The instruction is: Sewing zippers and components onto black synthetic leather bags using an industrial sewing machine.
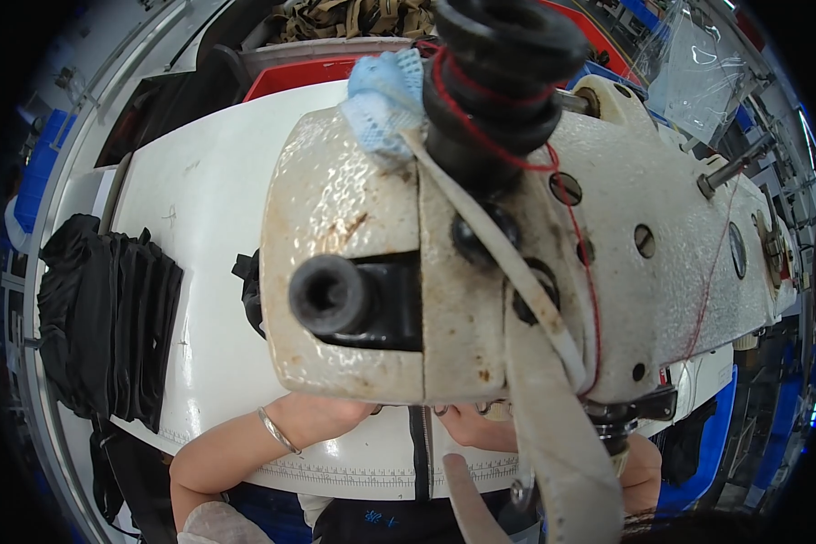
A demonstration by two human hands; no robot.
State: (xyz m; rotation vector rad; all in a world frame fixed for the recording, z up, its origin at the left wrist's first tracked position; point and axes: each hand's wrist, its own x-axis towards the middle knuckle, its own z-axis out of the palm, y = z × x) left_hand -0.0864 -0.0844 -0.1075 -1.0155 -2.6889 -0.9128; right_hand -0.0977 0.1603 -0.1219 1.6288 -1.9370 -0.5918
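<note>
A cream sewing machine head [344, 199] fills the middle, with a black spool-like post [490, 109] wound with red thread, a light blue mesh cloth [381, 91] and pale straps [562, 471]. My left hand [331, 412], with a silver bangle on its wrist, reaches under the machine's lower edge; its fingers are hidden. My right hand [467, 426] is also partly under the head, right of a black zipper-like strip [422, 458] on the white table [190, 344], its fingertips hidden. I cannot make out what either hand holds.
A stack of folded black fabric [109, 326] lies at the left. Behind are red bins [295, 74] and khaki fabric [335, 20]. A blue bin [712, 435] stands at the lower right. A black item [249, 281] lies partly behind the machine head.
</note>
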